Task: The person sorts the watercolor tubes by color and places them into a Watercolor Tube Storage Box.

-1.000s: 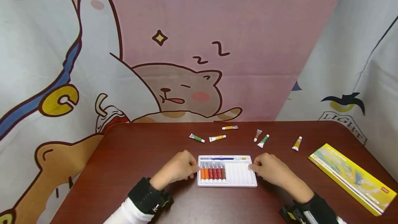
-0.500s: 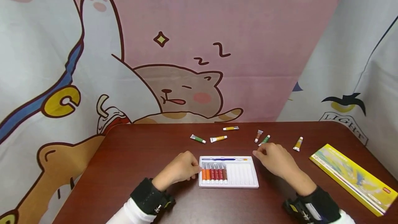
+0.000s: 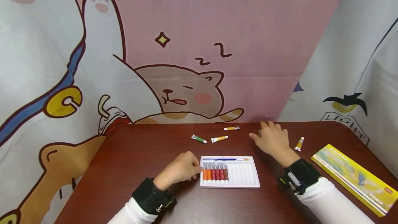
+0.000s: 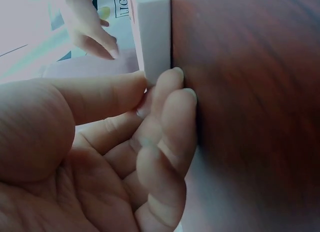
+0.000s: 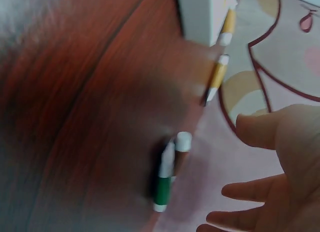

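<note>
A white plastic paint tray (image 3: 244, 173) lies on the table, holding a row of orange, red and brown paint tubes (image 3: 215, 174) and a blue paintbrush (image 3: 219, 159). Its left edge is pinched between the thumb and index finger of my left hand (image 3: 183, 167); the left wrist view shows them at the tray's white side (image 4: 154, 34). Beyond the tray's right end, my right hand (image 3: 272, 141) hovers with spread fingers and holds nothing. Below it, a green paint tube (image 5: 162, 184) and a brown paint tube (image 5: 181, 154) lie side by side, mostly hidden in the head view.
Behind the tray lie another green tube (image 3: 199, 139) and two yellow tubes, one nearer (image 3: 219, 139) and one farther (image 3: 231, 128). Another yellow tube (image 3: 299, 144) is right of my right hand. A yellow box (image 3: 354, 179) lies at the table's right side.
My right hand has left the tray's right edge and moved away from me, over the green and brown tubes, its fingers spreading. The left hand stays at the tray's left edge.
</note>
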`<control>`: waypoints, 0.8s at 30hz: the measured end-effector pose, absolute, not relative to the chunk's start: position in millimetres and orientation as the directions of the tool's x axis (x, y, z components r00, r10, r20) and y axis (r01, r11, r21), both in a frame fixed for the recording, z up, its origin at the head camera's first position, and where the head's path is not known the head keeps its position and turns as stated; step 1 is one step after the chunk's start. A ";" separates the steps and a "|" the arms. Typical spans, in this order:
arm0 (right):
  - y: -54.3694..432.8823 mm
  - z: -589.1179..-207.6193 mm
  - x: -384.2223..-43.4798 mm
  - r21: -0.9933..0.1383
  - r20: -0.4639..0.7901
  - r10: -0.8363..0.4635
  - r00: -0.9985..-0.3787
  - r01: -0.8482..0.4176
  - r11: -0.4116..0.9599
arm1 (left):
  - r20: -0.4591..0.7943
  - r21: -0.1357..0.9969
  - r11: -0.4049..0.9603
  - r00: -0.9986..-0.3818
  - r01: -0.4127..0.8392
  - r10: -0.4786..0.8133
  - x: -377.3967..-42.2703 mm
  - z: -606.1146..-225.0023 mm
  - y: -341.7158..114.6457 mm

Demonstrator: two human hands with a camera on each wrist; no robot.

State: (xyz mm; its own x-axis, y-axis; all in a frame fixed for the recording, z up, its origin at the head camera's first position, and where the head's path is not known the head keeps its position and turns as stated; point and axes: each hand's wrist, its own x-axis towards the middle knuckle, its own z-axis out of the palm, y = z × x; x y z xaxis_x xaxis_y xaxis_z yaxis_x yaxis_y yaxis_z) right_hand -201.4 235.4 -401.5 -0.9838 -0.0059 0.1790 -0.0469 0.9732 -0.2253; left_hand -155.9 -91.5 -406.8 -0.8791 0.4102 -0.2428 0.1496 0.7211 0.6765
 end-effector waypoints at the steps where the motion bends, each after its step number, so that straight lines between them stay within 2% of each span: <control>1: 235.8 -403.1 -204.4 -0.212 0.176 0.004 -0.984 -0.034 0.977 | -0.245 0.677 0.721 -0.879 0.147 0.409 -155.8 -406.4 -91.5; 11: 241.8 -411.9 -227.3 -0.191 0.030 0.083 -0.996 0.076 0.979 | -0.254 0.674 0.725 -0.877 0.143 0.408 -155.4 -404.6 -91.2; 24: 237.3 -411.6 -228.5 -0.163 0.022 0.009 -1.000 0.005 0.987 | -0.235 0.677 0.719 -0.879 0.158 0.415 -157.5 -407.0 -90.4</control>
State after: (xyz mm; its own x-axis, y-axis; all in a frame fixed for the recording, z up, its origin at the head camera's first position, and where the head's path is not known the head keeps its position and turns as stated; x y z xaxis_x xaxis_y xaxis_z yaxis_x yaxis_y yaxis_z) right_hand -228.5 237.3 -411.6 -0.9997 0.0086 0.0216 0.0050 0.9866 -0.1631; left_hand -157.5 -90.4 -407.0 -0.8792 0.4145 -0.2350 0.1578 0.7185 0.6773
